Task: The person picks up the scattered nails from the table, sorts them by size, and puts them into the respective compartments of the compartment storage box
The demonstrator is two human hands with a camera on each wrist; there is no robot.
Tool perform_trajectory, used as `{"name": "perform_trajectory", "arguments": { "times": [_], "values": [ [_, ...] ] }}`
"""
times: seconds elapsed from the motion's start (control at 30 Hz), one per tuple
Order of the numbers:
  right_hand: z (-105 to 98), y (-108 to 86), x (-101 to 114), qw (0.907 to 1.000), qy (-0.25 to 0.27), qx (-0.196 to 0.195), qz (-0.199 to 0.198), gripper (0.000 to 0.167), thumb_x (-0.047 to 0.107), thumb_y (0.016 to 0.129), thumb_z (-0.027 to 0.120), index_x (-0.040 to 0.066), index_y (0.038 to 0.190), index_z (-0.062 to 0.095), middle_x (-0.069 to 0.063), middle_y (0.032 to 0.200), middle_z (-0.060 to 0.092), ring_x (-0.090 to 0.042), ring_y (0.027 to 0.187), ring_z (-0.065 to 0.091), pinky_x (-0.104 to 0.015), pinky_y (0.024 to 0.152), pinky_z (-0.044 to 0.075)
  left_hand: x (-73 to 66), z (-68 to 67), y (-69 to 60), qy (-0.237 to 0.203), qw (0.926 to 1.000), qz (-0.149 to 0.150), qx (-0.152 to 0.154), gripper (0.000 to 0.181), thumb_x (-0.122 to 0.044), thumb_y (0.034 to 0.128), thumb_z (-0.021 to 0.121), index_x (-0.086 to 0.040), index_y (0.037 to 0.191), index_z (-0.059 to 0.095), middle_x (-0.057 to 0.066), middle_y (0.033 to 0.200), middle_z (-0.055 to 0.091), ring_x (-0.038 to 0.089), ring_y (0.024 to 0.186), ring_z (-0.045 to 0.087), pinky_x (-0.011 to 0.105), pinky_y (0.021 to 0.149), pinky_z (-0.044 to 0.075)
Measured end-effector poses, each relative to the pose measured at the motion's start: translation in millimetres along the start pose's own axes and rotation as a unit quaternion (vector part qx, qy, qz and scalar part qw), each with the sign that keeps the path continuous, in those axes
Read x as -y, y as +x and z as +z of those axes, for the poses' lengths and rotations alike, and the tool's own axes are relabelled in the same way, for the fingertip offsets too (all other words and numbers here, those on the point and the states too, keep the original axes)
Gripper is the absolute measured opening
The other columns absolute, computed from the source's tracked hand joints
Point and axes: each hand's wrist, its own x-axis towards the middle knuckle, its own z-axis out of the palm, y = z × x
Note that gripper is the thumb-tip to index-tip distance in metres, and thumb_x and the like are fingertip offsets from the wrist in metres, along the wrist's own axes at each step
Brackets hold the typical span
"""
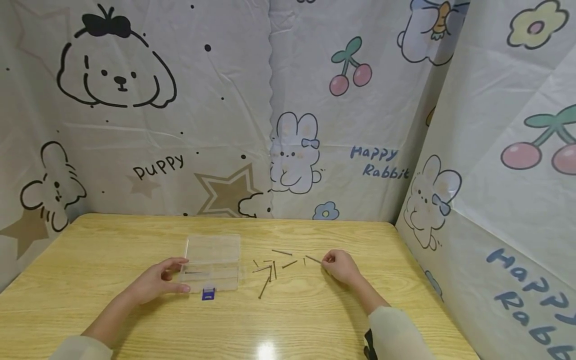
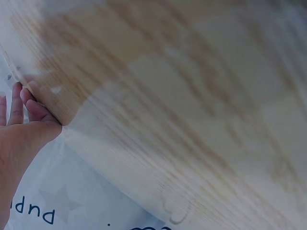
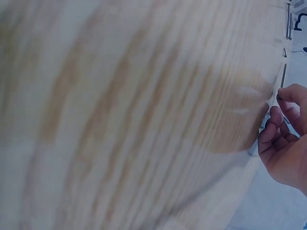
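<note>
An open clear plastic box (image 1: 211,261) with a blue latch (image 1: 208,294) lies on the table, its lid laid back. One long nail (image 1: 194,272) is inside the front part. My left hand (image 1: 155,281) holds the box's left end, thumb near the front corner and fingers farther back. Several loose nails (image 1: 264,288) of different lengths are scattered right of the box. At the right of that group my right hand (image 1: 341,266) pinches the end of a long nail (image 1: 313,259), which points left. In the right wrist view, that hand (image 3: 287,139) has its other fingers curled.
The wood-grain table (image 1: 288,325) reaches back to a printed cloth (image 1: 225,125) hanging behind it. Another cloth side (image 1: 495,200) stands along the right edge. A short nail (image 1: 304,261) lies just beside the pinched one.
</note>
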Motion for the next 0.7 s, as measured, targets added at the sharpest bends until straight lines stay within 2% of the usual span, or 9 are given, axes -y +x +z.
{"name": "perform_trajectory", "arguments": {
  "times": [0.2,0.4,0.7],
  "values": [
    [-1,0.9,-3,0.9999,0.014,-0.005,0.004,0.006,0.013,0.085,0.063,0.008,0.084,0.067,-0.002,0.075,0.059,-0.013,0.068,0.049,-0.027,0.062,0.041,-3.9,0.0,-0.9,0.001,1.0,0.002,0.001,0.075,-0.032,0.0775,0.076,-0.003,0.137,0.04,0.034,0.134,0.044,0.051,0.119,0.043,0.059,0.095,0.04],
    [-3,-0.8,5,0.9997,0.024,-0.002,-0.002,0.006,0.014,0.086,0.064,0.009,0.085,0.067,-0.001,0.073,0.055,-0.014,0.067,0.046,-0.027,0.061,0.038,-2.2,-0.3,-0.8,0.004,1.0,0.0,0.004,0.075,-0.032,0.0779,0.076,-0.003,0.138,0.04,0.034,0.134,0.044,0.053,0.12,0.042,0.06,0.094,0.039],
    [-3,-1.1,15,0.9991,0.042,0.003,-0.008,0.005,0.014,0.086,0.064,0.009,0.085,0.066,-0.001,0.075,0.054,-0.014,0.07,0.046,-0.026,0.063,0.038,0.0,0.2,0.7,0.009,1.0,-0.002,0.001,0.075,-0.033,0.0773,0.076,-0.004,0.137,0.041,0.032,0.134,0.045,0.045,0.117,0.046,0.056,0.093,0.042]
  ]
}}
